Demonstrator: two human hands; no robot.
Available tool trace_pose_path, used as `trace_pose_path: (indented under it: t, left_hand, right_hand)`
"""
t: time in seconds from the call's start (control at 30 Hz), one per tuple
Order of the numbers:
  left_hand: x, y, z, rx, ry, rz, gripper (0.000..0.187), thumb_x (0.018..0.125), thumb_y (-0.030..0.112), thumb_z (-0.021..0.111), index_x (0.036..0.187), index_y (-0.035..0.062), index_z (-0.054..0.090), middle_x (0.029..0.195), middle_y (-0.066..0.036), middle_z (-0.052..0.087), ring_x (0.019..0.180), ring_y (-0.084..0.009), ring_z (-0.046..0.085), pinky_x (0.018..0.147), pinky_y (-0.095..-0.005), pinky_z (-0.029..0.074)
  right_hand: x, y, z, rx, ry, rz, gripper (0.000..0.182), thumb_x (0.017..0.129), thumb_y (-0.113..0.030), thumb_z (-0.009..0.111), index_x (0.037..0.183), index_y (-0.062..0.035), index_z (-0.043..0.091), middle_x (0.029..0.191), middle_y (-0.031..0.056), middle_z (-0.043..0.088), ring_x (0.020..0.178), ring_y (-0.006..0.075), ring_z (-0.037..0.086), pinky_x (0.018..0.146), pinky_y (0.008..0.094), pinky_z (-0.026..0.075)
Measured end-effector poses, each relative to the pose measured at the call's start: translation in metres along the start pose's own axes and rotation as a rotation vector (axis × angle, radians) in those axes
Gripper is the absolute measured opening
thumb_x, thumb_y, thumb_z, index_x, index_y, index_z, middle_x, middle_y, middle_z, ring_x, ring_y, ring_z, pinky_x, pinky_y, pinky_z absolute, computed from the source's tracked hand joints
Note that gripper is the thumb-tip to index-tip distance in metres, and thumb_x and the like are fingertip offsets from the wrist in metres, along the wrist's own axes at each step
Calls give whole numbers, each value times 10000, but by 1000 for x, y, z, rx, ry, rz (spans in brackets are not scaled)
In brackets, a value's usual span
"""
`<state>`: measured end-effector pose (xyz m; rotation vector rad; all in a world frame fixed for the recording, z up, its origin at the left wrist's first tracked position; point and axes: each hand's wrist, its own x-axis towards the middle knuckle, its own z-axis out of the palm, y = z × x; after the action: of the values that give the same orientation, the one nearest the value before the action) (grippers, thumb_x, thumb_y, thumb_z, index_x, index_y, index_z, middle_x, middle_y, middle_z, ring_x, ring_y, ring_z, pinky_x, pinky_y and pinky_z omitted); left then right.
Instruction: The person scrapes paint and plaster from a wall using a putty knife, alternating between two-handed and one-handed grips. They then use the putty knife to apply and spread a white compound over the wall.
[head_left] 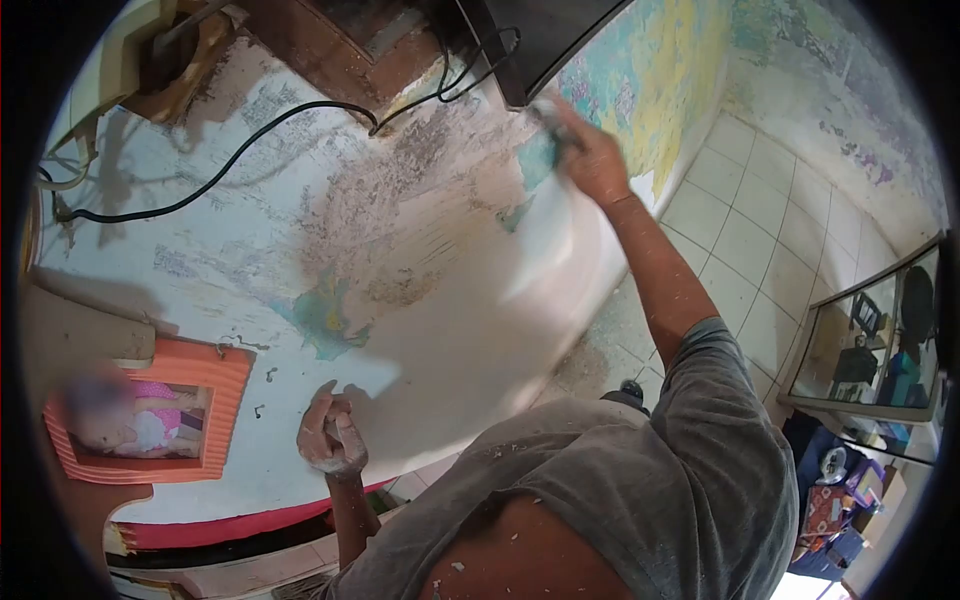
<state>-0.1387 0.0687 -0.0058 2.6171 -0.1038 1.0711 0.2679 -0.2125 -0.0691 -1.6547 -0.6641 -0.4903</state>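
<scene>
My right hand (597, 165) is closed around a scraper (552, 125), a flat tool smeared by motion. It is at the wall (450, 330), close under the lower corner of a dark panel (540, 45). Turquoise, yellow and brownish patches of old paint show there amid white. Lower down, my left hand (333, 435) is dusty with white powder and near the wall, its fingers curled in. I see nothing in it. Pale flakes dot my forearm and grey shirt (640, 450).
A black cable (235, 155) runs across the wall at upper left. An orange picture frame (225, 440) hangs left of my left hand. On the right are a tiled floor (745, 230), a glass display case (850, 400) and a pile of goods (835, 500).
</scene>
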Motion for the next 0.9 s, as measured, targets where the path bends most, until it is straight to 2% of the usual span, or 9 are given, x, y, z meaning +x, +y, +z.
trace_pose_path:
  t: [0.03, 0.1, 0.23, 0.3, 0.37, 0.43, 0.53, 0.7, 0.9]
  left_hand:
    - [1, 0, 3, -48, 29, -32, 322, 948, 135, 516, 1194, -70, 548, 939, -198, 673, 753, -178, 612, 699, -329, 541]
    - [0, 2, 6, -34, 60, -48, 326, 946, 135, 522, 1197, -70, 551, 907, -181, 665, 754, -174, 611, 702, -326, 540]
    - [2, 5, 9, -73, 79, -97, 330, 945, 116, 526, 1216, -72, 548, 837, -136, 642, 753, -169, 605, 698, -311, 536]
    - [1, 4, 6, -53, 80, -107, 314, 949, 148, 553, 1197, -44, 556, 896, -177, 670, 708, -184, 627, 691, -323, 545]
    - [2, 4, 9, -33, 109, -115, 299, 953, 180, 581, 1179, -15, 564, 956, -217, 698, 663, -199, 650, 684, -335, 553]
    - [4, 4, 11, -27, 128, -53, 299, 955, 170, 579, 1186, -19, 561, 935, -221, 698, 656, -201, 648, 683, -340, 555]
    - [6, 5, 9, 8, 97, -54, 292, 944, 131, 567, 1191, -25, 557, 893, -214, 696, 646, -202, 645, 687, -348, 556]
    - [5, 6, 10, 28, 107, -32, 288, 939, 114, 549, 1192, -26, 555, 871, -206, 695, 633, -203, 644, 669, -345, 554]
    - [7, 6, 11, 51, 87, -39, 290, 943, 125, 549, 1190, -26, 554, 871, -198, 696, 622, -199, 639, 644, -337, 547]
  right_hand:
    - [8, 15, -6, -31, 36, -11, 673, 776, 90, 475, 1403, -153, 497, 1380, 165, 537, 1229, 324, 559, 998, 347, 475]
    - [1, 2, 3, 27, 140, 37, 610, 870, 1, 516, 1407, -288, 492, 1207, 135, 650, 1023, 328, 664, 883, 349, 554]
    - [-15, -53, 12, -329, -336, -195, 687, 811, -29, 566, 1414, -345, 474, 1108, 102, 678, 980, 294, 659, 844, 401, 555]
    - [-1, 3, 18, -252, -32, -131, 670, 813, 47, 528, 1415, -247, 495, 1281, 121, 621, 1126, 301, 632, 956, 353, 515]
    - [17, 6, -6, 10, 113, 215, 634, 845, 41, 505, 1423, -220, 486, 1322, 167, 580, 1163, 305, 616, 988, 345, 489]
    - [9, 1, -7, -54, 100, 87, 651, 836, 31, 521, 1426, -242, 483, 1290, 158, 609, 1140, 302, 629, 973, 352, 500]
    - [-5, -54, 8, -316, -283, -48, 624, 805, -15, 554, 1387, -239, 529, 1208, 141, 644, 1076, 317, 635, 929, 374, 518]
    - [18, -10, -12, -84, 86, 93, 677, 808, 25, 507, 1427, -250, 481, 1155, 207, 657, 983, 367, 664, 879, 391, 537]
    - [1, -61, 12, -280, -270, -163, 641, 818, 28, 515, 1404, -231, 504, 1131, 196, 667, 939, 363, 666, 869, 404, 534]
